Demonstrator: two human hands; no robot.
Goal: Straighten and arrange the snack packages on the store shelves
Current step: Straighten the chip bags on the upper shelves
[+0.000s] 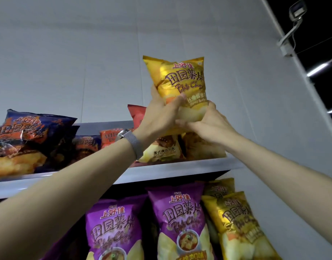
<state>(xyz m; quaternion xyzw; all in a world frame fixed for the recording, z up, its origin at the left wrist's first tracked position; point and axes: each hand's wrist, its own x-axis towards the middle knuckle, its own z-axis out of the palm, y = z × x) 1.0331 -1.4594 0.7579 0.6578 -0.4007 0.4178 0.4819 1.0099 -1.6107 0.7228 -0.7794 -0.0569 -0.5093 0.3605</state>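
Observation:
A yellow-gold potato chip bag (180, 79) stands upright above the right end of the top shelf (180, 170). My left hand (159, 117) grips its lower left side, thumb across the front. My right hand (208, 124) grips its bottom right corner. Under the held bag lie a yellow bag (163, 149) with a steak picture and another yellow bag (204, 147). A red bag (137, 114) stands behind my left hand. Dark blue bags (24, 139) lean at the shelf's left, with orange-red bags (108, 136) lying behind.
On the shelf below stand two purple chip bags (112, 228) (180, 218) and gold bags (240, 226) at the right. A grey wall (86, 53) backs the shelves. A camera on a bracket (292, 21) hangs at the upper right. A watch (131, 141) is on my left wrist.

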